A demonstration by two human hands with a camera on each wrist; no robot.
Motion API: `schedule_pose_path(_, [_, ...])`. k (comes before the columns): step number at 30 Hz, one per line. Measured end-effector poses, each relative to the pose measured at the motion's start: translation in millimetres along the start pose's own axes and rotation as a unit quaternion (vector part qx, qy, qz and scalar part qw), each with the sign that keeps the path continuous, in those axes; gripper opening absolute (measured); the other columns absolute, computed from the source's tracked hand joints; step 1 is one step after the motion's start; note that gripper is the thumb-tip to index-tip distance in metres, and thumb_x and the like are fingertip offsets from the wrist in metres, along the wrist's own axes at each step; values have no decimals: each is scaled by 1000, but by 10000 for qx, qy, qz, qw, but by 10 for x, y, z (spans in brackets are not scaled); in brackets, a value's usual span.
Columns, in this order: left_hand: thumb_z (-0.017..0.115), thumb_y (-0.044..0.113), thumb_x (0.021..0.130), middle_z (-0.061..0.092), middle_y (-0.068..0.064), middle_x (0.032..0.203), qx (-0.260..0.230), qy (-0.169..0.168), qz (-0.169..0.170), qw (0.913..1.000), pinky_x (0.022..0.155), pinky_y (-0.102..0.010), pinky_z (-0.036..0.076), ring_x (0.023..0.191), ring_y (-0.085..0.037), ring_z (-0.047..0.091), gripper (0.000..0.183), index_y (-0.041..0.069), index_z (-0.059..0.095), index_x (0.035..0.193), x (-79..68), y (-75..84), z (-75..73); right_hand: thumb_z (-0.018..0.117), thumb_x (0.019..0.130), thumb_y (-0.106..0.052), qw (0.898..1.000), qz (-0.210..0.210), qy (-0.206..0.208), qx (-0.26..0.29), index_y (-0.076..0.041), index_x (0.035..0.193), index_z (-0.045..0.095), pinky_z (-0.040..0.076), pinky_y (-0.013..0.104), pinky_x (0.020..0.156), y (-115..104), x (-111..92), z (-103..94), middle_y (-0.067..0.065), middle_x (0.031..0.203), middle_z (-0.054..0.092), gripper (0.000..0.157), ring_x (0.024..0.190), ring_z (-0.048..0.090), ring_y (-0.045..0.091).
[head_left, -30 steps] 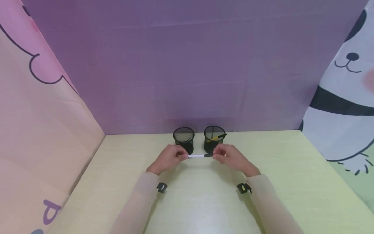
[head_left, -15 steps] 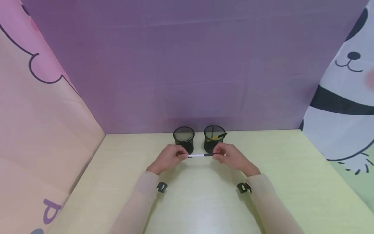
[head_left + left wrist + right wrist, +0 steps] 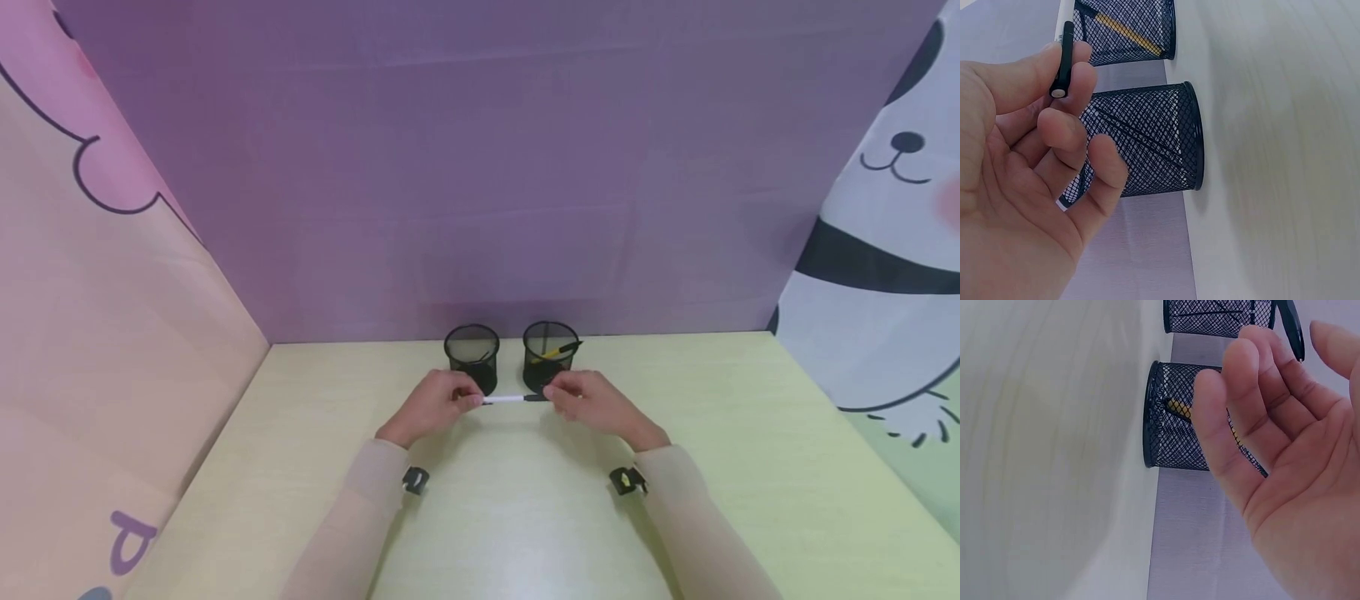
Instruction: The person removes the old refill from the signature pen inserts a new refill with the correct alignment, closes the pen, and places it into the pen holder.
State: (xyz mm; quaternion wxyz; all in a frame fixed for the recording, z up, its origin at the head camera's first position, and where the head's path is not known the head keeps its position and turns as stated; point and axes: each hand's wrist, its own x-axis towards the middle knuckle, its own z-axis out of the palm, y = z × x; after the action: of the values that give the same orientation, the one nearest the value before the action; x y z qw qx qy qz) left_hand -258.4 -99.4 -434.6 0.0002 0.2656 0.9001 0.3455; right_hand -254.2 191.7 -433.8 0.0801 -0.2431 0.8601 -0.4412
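A white pen (image 3: 506, 399) with black ends lies level between my two hands, close in front of the pen cups. My left hand (image 3: 437, 407) pinches its clip end between thumb and forefinger; the black clip (image 3: 1065, 59) shows in the left wrist view. At the other end, my right hand (image 3: 592, 407) has its fingers loosely bent around the black pen tip (image 3: 1294, 334). A gap shows between the right thumb and the tip in the right wrist view.
Two black mesh pen cups stand side by side near the purple back wall. The left cup (image 3: 472, 367) has a thin dark pen in it. Inside the right cup (image 3: 536, 379) leans a yellow and black pen (image 3: 558, 351). Patterned panels flank the pale table (image 3: 517, 517).
My right hand has shifted slightly left along the pen's black end, its fingers loosened. The left hand and the pen stay almost in place.
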Motion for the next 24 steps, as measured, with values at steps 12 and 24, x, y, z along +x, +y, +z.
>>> schedule_pose_path(12, [68,15,92,63,10,79,-67,-22,4,10000,66,-30,46,71,-11,53,6,16,74,90,-3,10,-1,49,103,-28,9999,-58,-85,-86,1,89,67,40,27,51,5,-2,-10,1,60,54,37,52,45,11])
schedule_pose_path(24, [68,15,92,63,10,79,-90,-33,36,9999,66,-29,46,72,-11,54,6,16,74,91,-7,11,-4,50,103,-26,9996,-119,-135,-203,1,87,66,38,26,50,34,8,-6,1,59,54,35,51,43,10])
